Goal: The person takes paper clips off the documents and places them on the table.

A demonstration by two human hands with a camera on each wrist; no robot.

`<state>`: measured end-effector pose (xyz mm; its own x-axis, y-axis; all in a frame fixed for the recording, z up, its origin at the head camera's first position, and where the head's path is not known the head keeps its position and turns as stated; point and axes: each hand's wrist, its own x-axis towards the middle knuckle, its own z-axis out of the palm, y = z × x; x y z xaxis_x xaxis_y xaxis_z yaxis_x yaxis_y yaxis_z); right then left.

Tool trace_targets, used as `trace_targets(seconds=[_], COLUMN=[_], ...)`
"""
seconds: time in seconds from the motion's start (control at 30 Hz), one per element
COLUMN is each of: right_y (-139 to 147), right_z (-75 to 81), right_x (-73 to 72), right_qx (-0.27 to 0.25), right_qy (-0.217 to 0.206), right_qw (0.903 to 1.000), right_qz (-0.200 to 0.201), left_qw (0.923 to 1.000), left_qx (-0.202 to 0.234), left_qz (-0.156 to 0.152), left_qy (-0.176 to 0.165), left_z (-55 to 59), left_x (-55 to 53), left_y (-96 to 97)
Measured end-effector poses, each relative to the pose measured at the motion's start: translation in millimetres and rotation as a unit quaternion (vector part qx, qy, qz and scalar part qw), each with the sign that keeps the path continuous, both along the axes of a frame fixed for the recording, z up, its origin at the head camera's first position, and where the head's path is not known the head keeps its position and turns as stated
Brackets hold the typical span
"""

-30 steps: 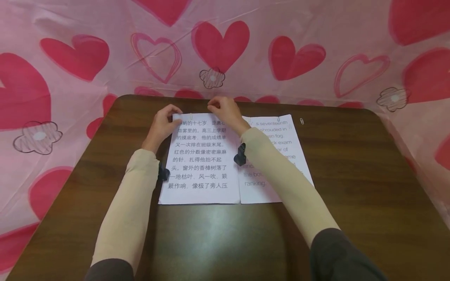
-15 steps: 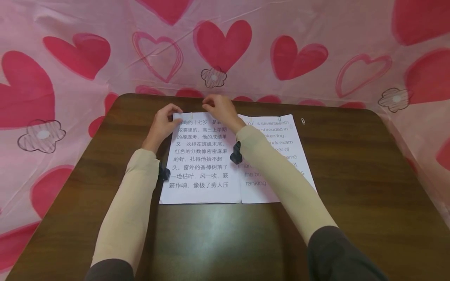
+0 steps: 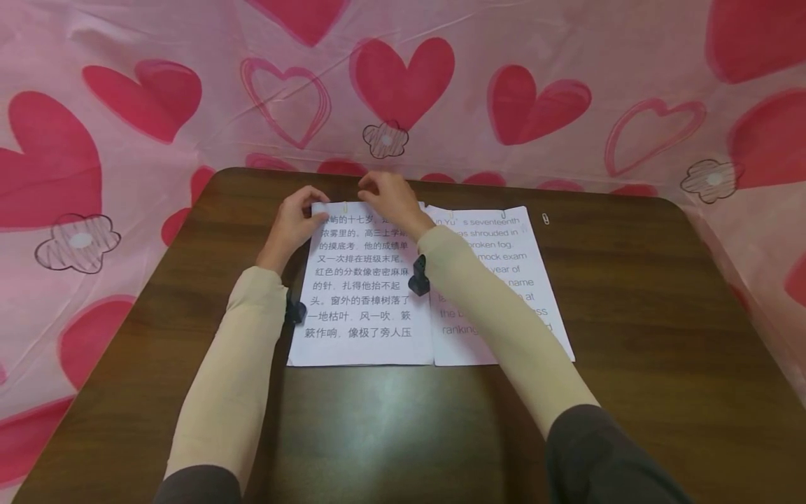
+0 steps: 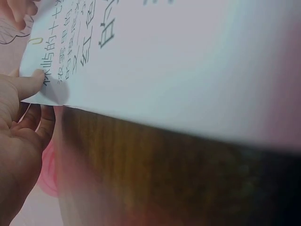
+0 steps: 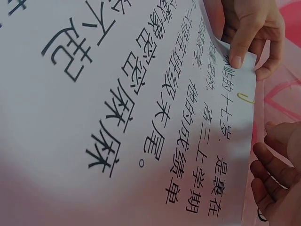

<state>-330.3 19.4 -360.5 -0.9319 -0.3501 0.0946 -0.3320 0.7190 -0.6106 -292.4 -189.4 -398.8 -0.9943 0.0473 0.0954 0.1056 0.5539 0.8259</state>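
Note:
My left hand [image 3: 291, 225] pinches the top left corner of a white sheet [image 3: 359, 350] printed with Chinese text, thumb [image 4: 30, 85] on the front and fingers behind. A yellow paper clip [image 5: 244, 97] sits on that sheet's top edge, a little right of the left hand. My right hand [image 3: 397, 203] hovers at the top edge, right of the clip, its fingers loosely bent with nothing seen between them. Beside it lies a sheet of English text [image 3: 466, 355], partly hidden under the right forearm, with a yellow clip [image 3: 450, 215] and a dark clip [image 3: 503, 215] at its top.
A loose pale paper clip [image 3: 546, 219] lies on the brown wooden table [image 3: 642, 294], right of the English sheet. Behind the table's far edge hangs a pink cloth [image 3: 466, 42] with red hearts.
My right hand has moved left along the top edge toward the yellow clip, uncovering more of the English text. The left hand keeps its pinch on the corner.

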Motion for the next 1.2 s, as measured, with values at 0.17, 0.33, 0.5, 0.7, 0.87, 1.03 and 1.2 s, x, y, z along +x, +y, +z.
trace_targets(seconds=[0.17, 0.33, 0.5, 0.7, 0.87, 1.03, 1.2], right_y=[-2.6, -4.7, -5.4, -7.6, -10.3, -11.9, -12.9], right_z=[-1.1, -2.4, -3.8, -5.1, -8.5, -11.0, -11.3], right_x=[0.8, 4.2, 7.0, 6.3, 4.2, 3.7, 4.0], right_qx=[0.003, 0.003, 0.005, 0.02, 0.037, 0.038, 0.033], right_qy=[-0.006, -0.005, -0.005, -0.014, -0.01, 0.0, -0.007], right_qw=[0.9999, 0.9997, 0.9996, 0.9992, 0.9985, 0.9981, 0.9981], right_qz=[0.011, 0.022, 0.027, 0.032, 0.04, 0.049, 0.052], left_qw=[1.0, 0.9999, 0.9998, 0.9998, 0.9992, 0.999, 0.9987], left_qx=[-0.003, -0.002, 0.002, 0.004, 0.013, 0.018, 0.021], left_qz=[0.005, 0.0, -0.002, -0.003, -0.005, -0.004, -0.003], left_qy=[0.0, 0.013, 0.019, 0.021, 0.036, 0.04, 0.047], left_z=[-0.5, -1.2, -1.2, -1.0, -1.0, -1.0, 0.0], left_x=[-0.1, 0.0, -0.3, 0.6, 0.0, -0.8, -1.2], left_y=[0.5, 1.7, 2.9, 3.5, 3.6, 3.2, 4.1])
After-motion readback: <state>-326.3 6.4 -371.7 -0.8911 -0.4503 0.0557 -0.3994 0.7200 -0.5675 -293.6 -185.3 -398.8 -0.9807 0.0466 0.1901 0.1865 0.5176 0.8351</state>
